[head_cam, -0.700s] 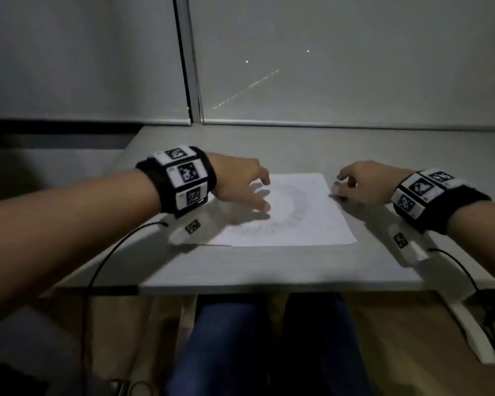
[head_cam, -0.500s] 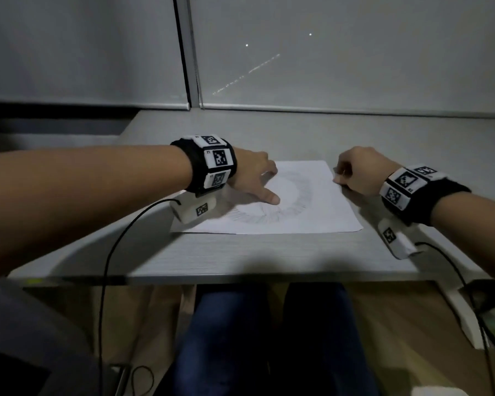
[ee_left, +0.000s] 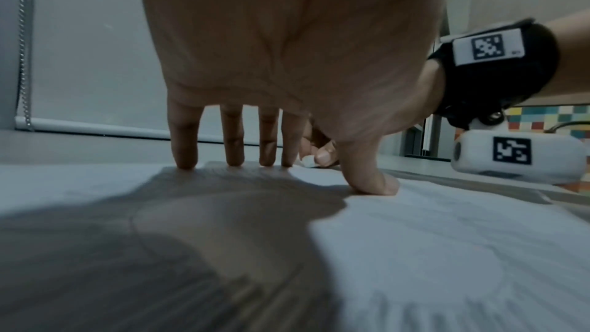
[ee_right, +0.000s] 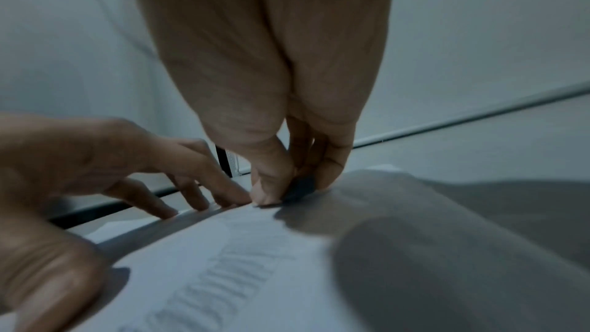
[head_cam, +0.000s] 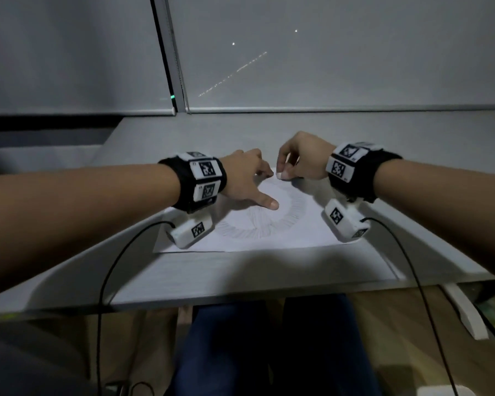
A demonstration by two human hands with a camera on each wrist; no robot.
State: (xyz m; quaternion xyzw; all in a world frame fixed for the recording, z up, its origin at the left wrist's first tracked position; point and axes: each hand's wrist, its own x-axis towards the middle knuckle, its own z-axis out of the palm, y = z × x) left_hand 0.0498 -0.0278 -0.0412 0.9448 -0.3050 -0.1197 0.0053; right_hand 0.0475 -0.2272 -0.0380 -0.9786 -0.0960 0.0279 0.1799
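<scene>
A white sheet of paper (head_cam: 306,224) with a pencil-shaded ring drawn on it lies flat on the grey table (head_cam: 240,270). My left hand (head_cam: 257,187) presses on it with straight, spread fingers (ee_left: 234,140) at the sheet's far edge and the thumb down near the ring. My right hand (head_cam: 282,173) is at the far edge just right of the left fingers. It pinches a small eraser-like piece (ee_right: 301,189) between thumb and forefinger, its tip touching the paper (ee_right: 223,249). The piece looks white (ee_left: 308,160) in the left wrist view.
Grey roller blinds (head_cam: 326,67) and a window post (head_cam: 169,67) close off the far side of the table. Black cables (head_cam: 112,267) hang from both wrist units over the front edge. My legs in blue trousers (head_cam: 226,352) are under the table; a white table foot (head_cam: 466,312) is at the right.
My right hand has moved left from the paper's right edge to the middle of its far edge. My left hand has slid forward until its fingers reach that edge.
</scene>
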